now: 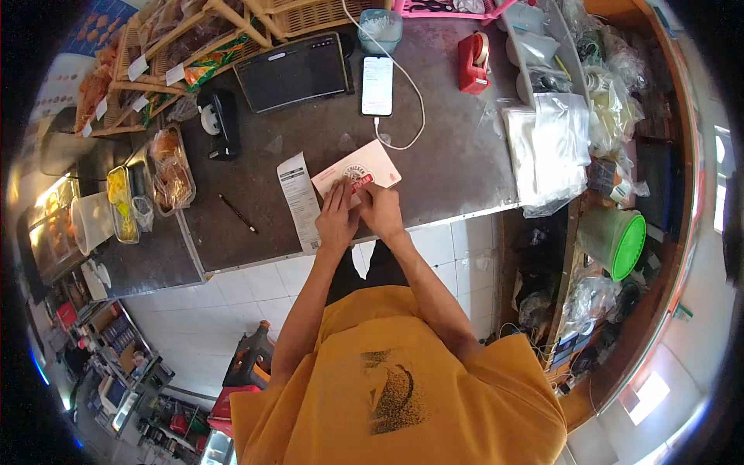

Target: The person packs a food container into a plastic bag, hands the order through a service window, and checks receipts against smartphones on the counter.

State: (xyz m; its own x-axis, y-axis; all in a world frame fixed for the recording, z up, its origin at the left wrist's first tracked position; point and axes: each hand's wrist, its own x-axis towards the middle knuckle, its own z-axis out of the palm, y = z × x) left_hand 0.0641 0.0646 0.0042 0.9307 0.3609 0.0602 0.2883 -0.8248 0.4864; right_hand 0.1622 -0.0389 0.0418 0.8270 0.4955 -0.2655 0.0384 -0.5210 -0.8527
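So from where I'm standing, on the dark bench [449, 139] there's one small printed box [376, 159], sitting askew near the front edge, and both hands are on its near side. The left hand [339, 221] lies over it with fingers stretched out, the right hand [381, 211] is curled right beside it; honestly can't tell if either is clamped on the card, fingertips are hidden. If you ask me, let the left do the steadying, light and flat so nothing creases, and let the right work that near edge gently. I'd also nudge it back from the bench's edge a bit for more support. Headcount, big to small: one bench, one black panel [293, 74] at the back, one long paper slip [296, 194] just left of the box, one box, one red tape dispenser [470, 66], two hands, one phone [377, 81] on a white cable [422, 105], one pen [237, 213].
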